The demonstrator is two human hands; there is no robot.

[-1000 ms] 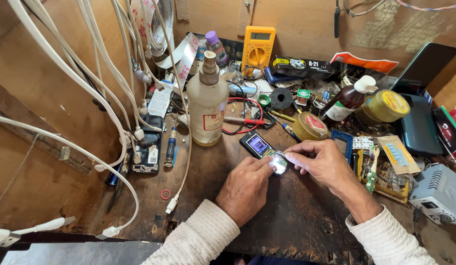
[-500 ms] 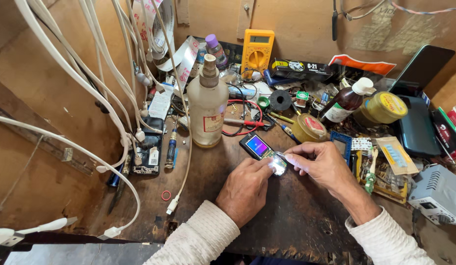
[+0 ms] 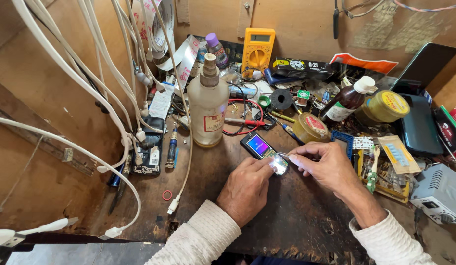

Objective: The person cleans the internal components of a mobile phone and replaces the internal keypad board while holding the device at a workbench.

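The small phone (image 3: 263, 152) lies on the desk (image 3: 296, 221), just right of the clear bottle (image 3: 208, 105). The left hand (image 3: 245, 189) presses its lower end; the right hand (image 3: 326, 167) pinches tweezers (image 3: 285, 155) against it.

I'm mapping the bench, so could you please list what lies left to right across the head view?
White cables → dismantled phone → tall plastic bottle → small lit phone → round tape tin → brown bottle → yellow-lidded jar → grey power supply.

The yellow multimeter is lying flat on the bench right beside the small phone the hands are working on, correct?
Not quite. In the head view the yellow multimeter leans against the back wall, far behind the small phone, which the left hand and right hand work on.
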